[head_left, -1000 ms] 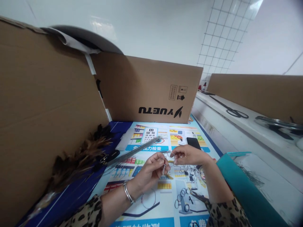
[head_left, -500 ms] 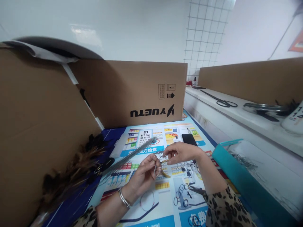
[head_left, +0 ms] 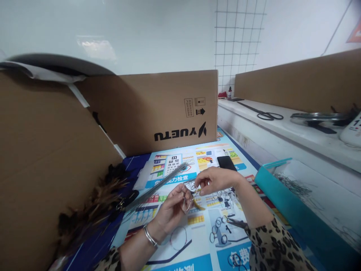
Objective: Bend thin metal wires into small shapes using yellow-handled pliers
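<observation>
Thin bent wire (head_left: 184,203) shows in the fingers of my left hand (head_left: 175,203), which are closed on it. My right hand (head_left: 216,180) meets it from the right, thumb and fingertips pinched at the other end of the wire. What exactly the wire forms is too small to make out. Just below the fingertips lies a curved yellow piece (head_left: 199,205) on the printed table cover. To the left of my hands rests a bundle of straight thin wires (head_left: 160,184). Loose wire pieces (head_left: 221,195) are scattered under my right hand.
A teal box (head_left: 299,214) holding wire pieces stands at the right. Pliers (head_left: 237,223) lie by my right forearm, and a phone (head_left: 226,163) behind my right hand. Brown feathers (head_left: 93,199) lie left. Long scissors (head_left: 266,114) rest on the white ledge. A cardboard box (head_left: 158,109) closes off the back.
The camera view has shifted slightly. My hands keep nearly the same position, fingertips together at the wire, with my right fingers slightly shifted.
</observation>
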`<state>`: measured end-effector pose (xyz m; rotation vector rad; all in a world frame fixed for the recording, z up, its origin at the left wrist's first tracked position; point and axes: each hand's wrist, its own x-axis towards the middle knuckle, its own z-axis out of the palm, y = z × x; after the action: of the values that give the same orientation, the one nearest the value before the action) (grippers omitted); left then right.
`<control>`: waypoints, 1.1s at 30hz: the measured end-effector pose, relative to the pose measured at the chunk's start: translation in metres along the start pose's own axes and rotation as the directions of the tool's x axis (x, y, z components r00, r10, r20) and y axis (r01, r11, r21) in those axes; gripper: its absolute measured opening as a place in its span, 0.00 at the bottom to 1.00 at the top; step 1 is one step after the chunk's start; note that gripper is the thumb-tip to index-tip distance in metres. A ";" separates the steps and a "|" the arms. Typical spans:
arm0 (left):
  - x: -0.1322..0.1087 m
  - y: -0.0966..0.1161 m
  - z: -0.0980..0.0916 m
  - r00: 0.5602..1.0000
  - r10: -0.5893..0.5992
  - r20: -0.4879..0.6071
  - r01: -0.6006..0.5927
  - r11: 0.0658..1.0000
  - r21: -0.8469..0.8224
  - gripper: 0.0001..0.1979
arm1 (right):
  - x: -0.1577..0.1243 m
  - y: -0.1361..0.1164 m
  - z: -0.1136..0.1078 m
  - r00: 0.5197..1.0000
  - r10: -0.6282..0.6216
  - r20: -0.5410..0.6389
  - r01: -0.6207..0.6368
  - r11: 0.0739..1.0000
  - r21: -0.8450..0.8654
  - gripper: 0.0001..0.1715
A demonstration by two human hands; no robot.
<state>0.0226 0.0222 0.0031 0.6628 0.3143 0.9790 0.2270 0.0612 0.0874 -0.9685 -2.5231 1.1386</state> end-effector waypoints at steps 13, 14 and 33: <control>0.001 0.001 -0.004 0.999 0.030 0.045 -0.033 0.998 0.050 0.04 | 0.001 0.002 -0.001 1.000 -0.001 -0.011 0.000 0.999 -0.037 0.19; 0.001 0.001 -0.004 0.999 0.034 0.040 -0.036 0.998 0.055 0.04 | 0.000 0.002 -0.002 1.000 -0.001 -0.013 0.001 0.999 -0.044 0.18; -0.001 0.006 0.000 0.993 0.063 0.097 -0.075 0.989 0.131 0.05 | 0.000 -0.003 -0.005 0.998 0.056 0.014 -0.055 0.996 -0.076 0.14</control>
<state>0.0183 0.0240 0.0066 0.8439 0.2781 0.9955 0.2278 0.0632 0.0929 -1.0585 -2.5844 1.0767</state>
